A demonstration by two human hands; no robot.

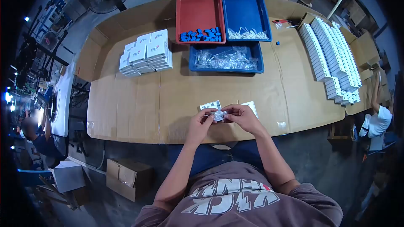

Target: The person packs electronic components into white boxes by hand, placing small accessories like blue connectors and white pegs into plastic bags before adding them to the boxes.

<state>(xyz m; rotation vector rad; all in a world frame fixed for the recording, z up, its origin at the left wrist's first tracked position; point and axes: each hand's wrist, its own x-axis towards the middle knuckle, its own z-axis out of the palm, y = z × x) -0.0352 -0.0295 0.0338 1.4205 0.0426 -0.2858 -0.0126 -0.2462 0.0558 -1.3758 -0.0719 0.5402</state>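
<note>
Close to the table's front edge, a small clear plastic bag with something inside is pinched between both hands. My left hand grips its left side, thumb and fingers closed. From the other side my right hand pinches it the same way. The bag's contents are too small to make out. Just beyond the fingers lies a white printed box, partly covered by my left hand. A second white piece, flat and plain, lies behind my right hand, which hides part of it.
White boxes are stacked at left; long rows of white boxes stand at right. At the back are a red tray with blue parts, a blue tray with white parts, and a blue tray of clear bags. People work on both sides.
</note>
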